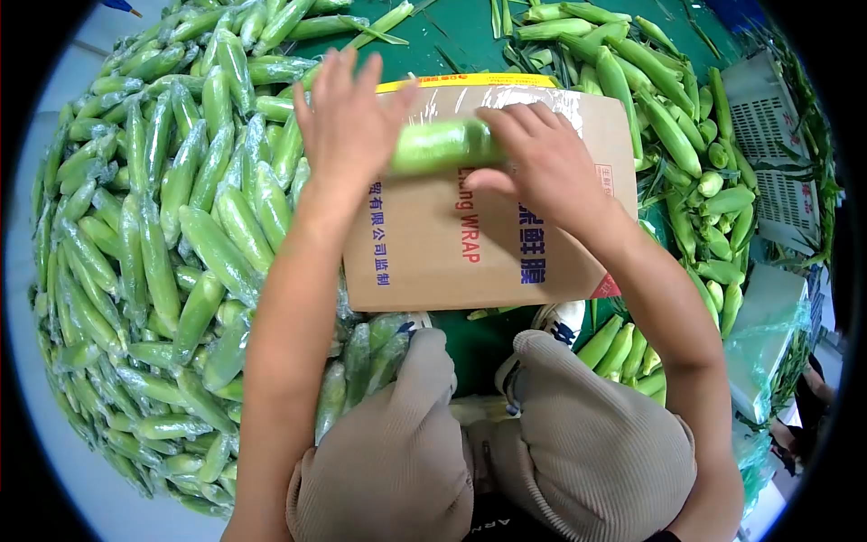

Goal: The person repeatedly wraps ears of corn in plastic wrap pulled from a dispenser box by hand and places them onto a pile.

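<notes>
An ear of corn (442, 147) in its green husk, shiny and blurred, lies crosswise over a cardboard box (415, 253). My left hand (352, 117) is at its left end, fingers spread and pointing away from me. At the right end, my right hand (546, 163) curves its fingers over the corn, with the thumb on the near side. Clear film (551, 98) shines along the box's far edge, beside a yellow strip (470, 80). Where the palms meet the corn is partly hidden.
Film-wrapped corn (153, 244) is heaped on the left. Husked-in corn (664, 99) without visible film lies on the right, with more near my right knee (596, 434). Beyond it stands a white slotted crate (768, 135). The floor covering (442, 45) is green.
</notes>
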A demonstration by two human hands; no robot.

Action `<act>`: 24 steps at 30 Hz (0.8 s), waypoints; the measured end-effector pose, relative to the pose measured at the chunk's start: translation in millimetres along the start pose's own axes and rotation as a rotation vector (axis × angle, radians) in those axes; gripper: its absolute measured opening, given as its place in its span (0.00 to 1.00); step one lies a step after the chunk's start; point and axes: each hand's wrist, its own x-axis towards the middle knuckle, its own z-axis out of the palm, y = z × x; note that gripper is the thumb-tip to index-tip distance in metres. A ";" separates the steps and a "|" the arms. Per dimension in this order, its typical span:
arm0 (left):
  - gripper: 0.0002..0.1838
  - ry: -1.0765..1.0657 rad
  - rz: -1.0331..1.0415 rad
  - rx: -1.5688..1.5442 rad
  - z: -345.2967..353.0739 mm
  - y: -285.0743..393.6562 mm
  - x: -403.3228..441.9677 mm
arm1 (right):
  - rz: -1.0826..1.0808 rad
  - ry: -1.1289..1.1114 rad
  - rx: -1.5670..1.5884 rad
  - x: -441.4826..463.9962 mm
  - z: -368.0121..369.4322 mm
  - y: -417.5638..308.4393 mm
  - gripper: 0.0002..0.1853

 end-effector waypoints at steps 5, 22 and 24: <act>0.33 -0.166 0.209 -0.415 -27.1 36.9 -21.7 | 0.072 -0.150 0.079 37.6 36.7 48.4 0.41; 0.33 -1.148 0.262 -0.679 -89.2 49.6 -41.6 | -0.265 -0.397 -0.061 34.0 54.1 40.5 0.35; 0.40 -1.319 0.376 -0.945 -93.4 51.4 -89.8 | -0.255 -0.371 -0.055 33.3 52.4 38.9 0.36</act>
